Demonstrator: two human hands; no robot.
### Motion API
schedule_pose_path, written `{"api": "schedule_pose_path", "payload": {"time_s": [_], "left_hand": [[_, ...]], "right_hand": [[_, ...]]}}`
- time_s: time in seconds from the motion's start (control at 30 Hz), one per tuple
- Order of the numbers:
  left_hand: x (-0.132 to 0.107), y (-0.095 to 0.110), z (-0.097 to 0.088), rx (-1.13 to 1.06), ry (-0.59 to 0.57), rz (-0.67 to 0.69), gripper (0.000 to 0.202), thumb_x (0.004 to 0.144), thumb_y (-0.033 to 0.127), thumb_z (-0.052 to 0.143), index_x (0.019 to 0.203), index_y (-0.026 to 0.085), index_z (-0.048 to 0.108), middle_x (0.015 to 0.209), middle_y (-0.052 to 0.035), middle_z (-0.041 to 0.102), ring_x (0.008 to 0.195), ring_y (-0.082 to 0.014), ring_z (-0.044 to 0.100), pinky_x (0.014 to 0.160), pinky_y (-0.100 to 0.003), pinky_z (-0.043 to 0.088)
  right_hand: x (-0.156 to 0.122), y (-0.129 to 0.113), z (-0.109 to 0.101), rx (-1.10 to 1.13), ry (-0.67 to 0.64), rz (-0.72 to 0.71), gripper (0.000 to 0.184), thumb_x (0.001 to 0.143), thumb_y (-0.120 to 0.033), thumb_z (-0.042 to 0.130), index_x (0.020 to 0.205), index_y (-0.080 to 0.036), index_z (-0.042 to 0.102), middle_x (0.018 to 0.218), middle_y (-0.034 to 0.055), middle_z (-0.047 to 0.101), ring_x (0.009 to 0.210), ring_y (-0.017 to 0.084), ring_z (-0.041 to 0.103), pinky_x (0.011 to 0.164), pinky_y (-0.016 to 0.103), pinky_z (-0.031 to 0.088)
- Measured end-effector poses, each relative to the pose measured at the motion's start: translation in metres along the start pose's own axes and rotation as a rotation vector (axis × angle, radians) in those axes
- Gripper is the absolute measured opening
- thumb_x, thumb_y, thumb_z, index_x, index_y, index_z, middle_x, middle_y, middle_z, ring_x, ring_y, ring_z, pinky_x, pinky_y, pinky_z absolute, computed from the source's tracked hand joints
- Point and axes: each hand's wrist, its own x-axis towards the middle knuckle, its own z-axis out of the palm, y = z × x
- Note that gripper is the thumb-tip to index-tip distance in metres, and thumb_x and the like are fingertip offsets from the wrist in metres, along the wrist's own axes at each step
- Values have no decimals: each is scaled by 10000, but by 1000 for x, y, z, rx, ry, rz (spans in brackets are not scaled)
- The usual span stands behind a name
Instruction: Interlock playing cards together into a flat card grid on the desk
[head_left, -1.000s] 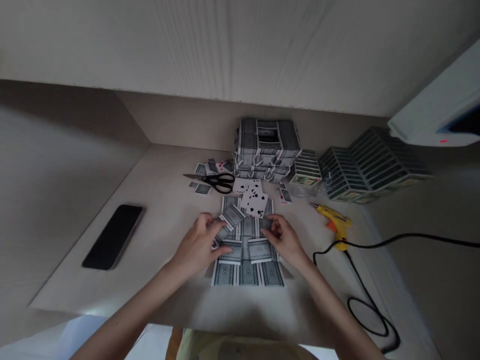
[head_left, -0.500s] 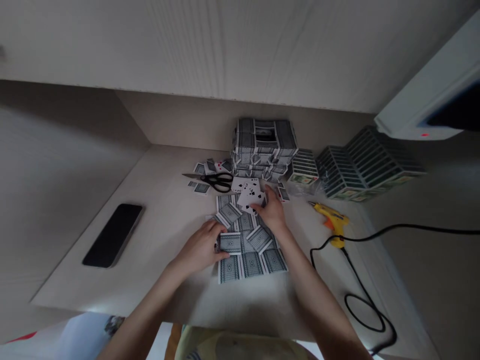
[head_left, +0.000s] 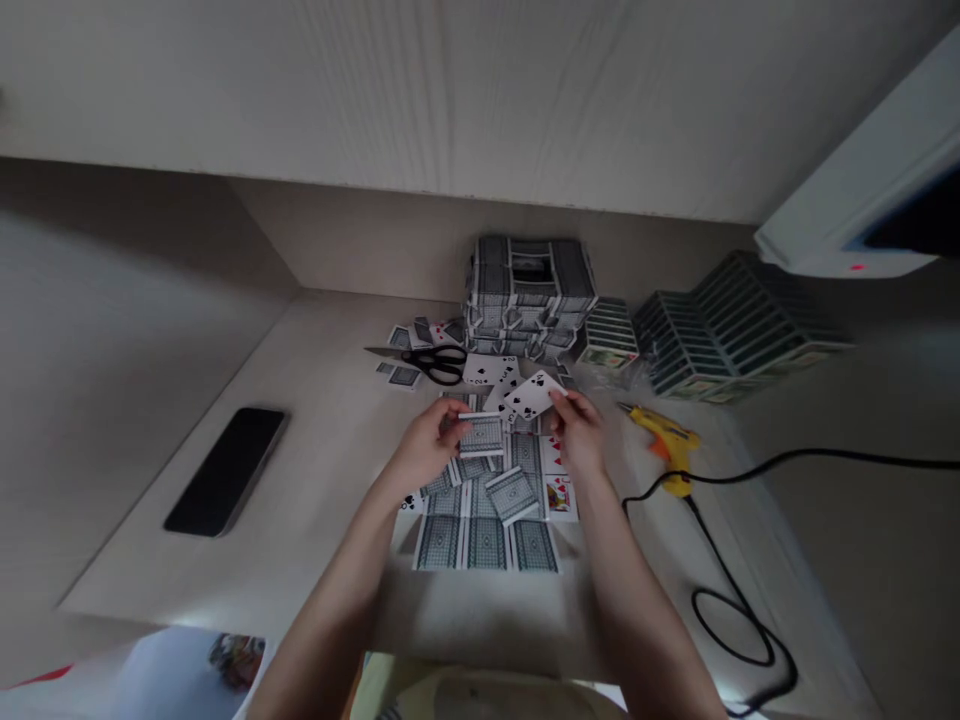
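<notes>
My left hand (head_left: pixel 431 442) is closed on a folded playing card (head_left: pixel 480 436), its patterned back facing up. A face-up spade card (head_left: pixel 535 394) is pinched at its right edge by my right hand (head_left: pixel 580 430). Below both hands lies a flat panel of joined playing cards (head_left: pixel 487 543), mostly backs up, with red-suited faces along its right side. One loose folded card (head_left: pixel 513 495) rests aslant on the panel. Behind my hands, several face-up cards (head_left: pixel 487 369) overlap on the table.
Black-handled scissors (head_left: pixel 435 362) lie beside cut card pieces (head_left: pixel 403 377). At the back stands a box built of cards (head_left: pixel 529 295), with card stacks (head_left: pixel 739 325) to its right. A yellow glue gun (head_left: pixel 666 440) trails a black cord. A phone (head_left: pixel 226 470) lies left.
My left hand has lifted the folded card and moved it up and right. My right hand has picked a spade card off the face-up pile. The panel has shifted slightly left.
</notes>
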Motion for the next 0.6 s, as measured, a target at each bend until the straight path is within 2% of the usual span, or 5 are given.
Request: {"api": "schedule_pose_path", "payload": {"time_s": [0.17, 0.27, 0.37, 0.47, 0.6], "left_hand": [[16, -20, 5, -281, 100, -55, 222, 750, 283, 585, 930, 163, 536, 904, -25, 493, 683, -113, 545, 513, -293, 572], [20, -30, 3, -296, 140, -24, 259, 745, 331, 599, 933, 165, 533, 861, -17, 488, 665, -110, 526, 458, -268, 558], [20, -35, 1, -338, 148, 14, 307, 743, 376, 603, 951, 166, 518, 840, -19, 518, 666, -114, 523, 433, -236, 540], [19, -37, 0, -363, 141, 21, 323, 740, 386, 612, 959, 168, 522, 813, -17, 534, 652, -111, 518, 420, -210, 522], [17, -39, 1, -380, 154, 6, 324, 732, 390, 627, 955, 171, 541, 786, -11, 537, 609, -98, 509, 393, -180, 486]], "right_hand": [[-11, -10, 2, 295, -208, 72, 308, 679, -493, 693, 789, -226, 584, 665, -45, 615, 590, 92, 587, 575, 233, 487], [-19, -4, 7, 289, -279, 73, 286, 678, -392, 721, 914, -272, 612, 787, -48, 613, 660, 84, 568, 587, 222, 470], [-29, 6, 12, 169, -325, 59, 496, 601, -229, 773, 1046, -333, 580, 1023, -46, 613, 632, 68, 518, 521, 196, 425], [-38, 14, 14, 83, -369, 74, 689, 619, -234, 752, 1233, -367, 469, 1322, 9, 492, 663, 85, 514, 547, 223, 455], [-40, 22, 13, 10, -394, 101, 708, 647, -277, 728, 1290, -331, 437, 1351, 52, 484, 659, 99, 519, 611, 273, 496]]}}
